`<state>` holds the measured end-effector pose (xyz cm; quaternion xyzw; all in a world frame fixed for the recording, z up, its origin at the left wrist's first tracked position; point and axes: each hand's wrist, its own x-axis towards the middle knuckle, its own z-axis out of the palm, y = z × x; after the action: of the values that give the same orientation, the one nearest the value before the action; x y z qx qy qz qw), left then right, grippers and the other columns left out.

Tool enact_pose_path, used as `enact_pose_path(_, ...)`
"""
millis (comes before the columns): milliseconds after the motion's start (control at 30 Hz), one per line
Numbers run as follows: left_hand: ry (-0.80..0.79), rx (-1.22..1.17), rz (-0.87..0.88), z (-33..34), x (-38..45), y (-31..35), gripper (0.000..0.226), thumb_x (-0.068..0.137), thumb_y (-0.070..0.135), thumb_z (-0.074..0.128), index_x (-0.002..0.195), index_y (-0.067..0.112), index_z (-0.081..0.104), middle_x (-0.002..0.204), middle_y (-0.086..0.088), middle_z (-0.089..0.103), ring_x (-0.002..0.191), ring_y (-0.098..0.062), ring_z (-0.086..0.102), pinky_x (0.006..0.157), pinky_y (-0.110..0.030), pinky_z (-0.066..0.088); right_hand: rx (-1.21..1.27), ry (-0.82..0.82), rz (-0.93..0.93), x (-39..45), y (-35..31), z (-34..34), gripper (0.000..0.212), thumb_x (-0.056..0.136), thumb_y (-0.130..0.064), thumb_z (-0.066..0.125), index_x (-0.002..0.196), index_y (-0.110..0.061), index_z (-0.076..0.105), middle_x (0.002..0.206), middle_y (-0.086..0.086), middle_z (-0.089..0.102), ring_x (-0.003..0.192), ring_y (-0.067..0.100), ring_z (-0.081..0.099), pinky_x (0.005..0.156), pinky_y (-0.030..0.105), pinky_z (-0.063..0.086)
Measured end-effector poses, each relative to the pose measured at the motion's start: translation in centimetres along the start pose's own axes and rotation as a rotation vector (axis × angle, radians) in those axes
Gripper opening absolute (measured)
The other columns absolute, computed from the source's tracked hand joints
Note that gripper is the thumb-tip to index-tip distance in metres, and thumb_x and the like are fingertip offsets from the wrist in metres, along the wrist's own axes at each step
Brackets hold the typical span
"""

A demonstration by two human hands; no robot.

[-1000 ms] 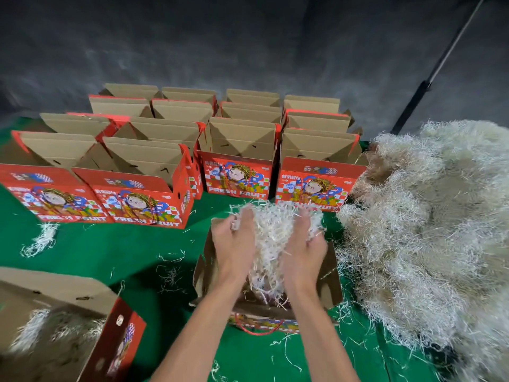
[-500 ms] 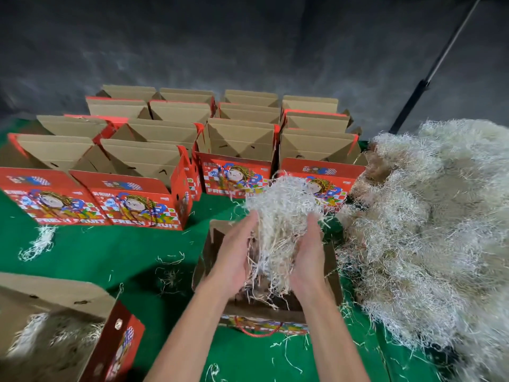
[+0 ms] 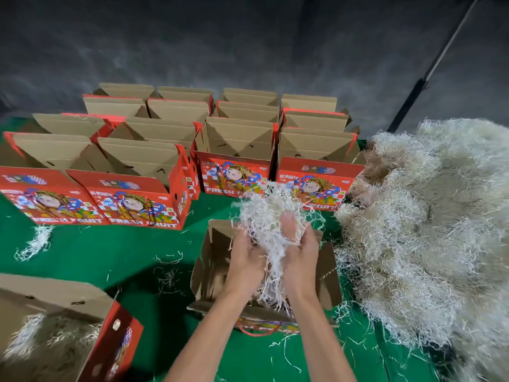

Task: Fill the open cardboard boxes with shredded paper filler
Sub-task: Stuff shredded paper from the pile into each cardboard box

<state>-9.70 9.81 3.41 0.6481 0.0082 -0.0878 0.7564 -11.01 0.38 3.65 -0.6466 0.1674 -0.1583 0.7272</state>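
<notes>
Filler (image 3: 271, 216) clump held btwn both hands, left hand (image 3: 246, 267) & right hand (image 3: 300, 260), fingers curled gripping it, above open box (image 3: 209, 274) on green bench (image 3: 110, 252); big pile (image 3: 429, 216) at right.

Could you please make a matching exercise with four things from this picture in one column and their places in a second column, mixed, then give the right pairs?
Things
1. big heap of pale shredded paper
2. open brown cardboard box under the hands
3. red printed box already holding some filler
4. small loose tuft of white shreds

Places
A. lower left corner
B. right side of the green cloth
C. centre, nearest the person
D. on the cloth at far left, before the front row of boxes

Pairs: 1-B, 2-C, 3-A, 4-D
</notes>
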Motion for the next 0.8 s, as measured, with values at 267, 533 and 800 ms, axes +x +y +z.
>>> enact_pose_path(267, 0.266, -0.044, -0.102, -0.6, 0.2, -0.1, 0.026, 0.099, 0.027, 0.058, 0.077, 0.025, 0.046, 0.060, 0.002, 0.042, 0.044, -0.006, 0.033, 0.042, -0.026, 0.027, -0.049, 0.149, -0.001, 0.2, -0.2, -1.1, 0.059, 0.093, -0.067, 0.049, 0.053, -0.027, 0.035, 0.048, -0.006, 0.030, 0.047, 0.014, 0.022, 0.046, 0.028, 0.028)
enact_pose_path(533, 0.358, -0.221, -0.147, -2.1, 1.4, 1.5, 0.032, 0.092, 0.040, 0.065, 0.081, 0.032, 0.036, 0.083, 0.010, 0.037, 0.074, -0.006, 0.037, 0.070, -0.029, 0.028, 0.020, 0.232, 0.200, 1.1, -1.0, -3.0, 0.098, 0.084, -0.082, 0.046, 0.124, 0.007, 0.049, 0.135, 0.033, 0.047, 0.120, 0.050, 0.049, 0.085, 0.034, 0.037)
enact_pose_path(800, 0.215, -0.139, -0.170, 2.1, 0.0, 0.2, 0.028, 0.102, 0.022, 0.055, 0.126, 0.007, 0.054, 0.125, 0.000, 0.063, 0.115, -0.015, 0.061, 0.082, -0.027, 0.050, -0.266, 0.088, -0.065, -1.4, -0.8, 0.8, 0.090, 0.081, -0.089, 0.038, 0.141, -0.023, 0.046, 0.139, -0.029, 0.045, 0.121, -0.012, 0.047, 0.108, 0.028, 0.039)
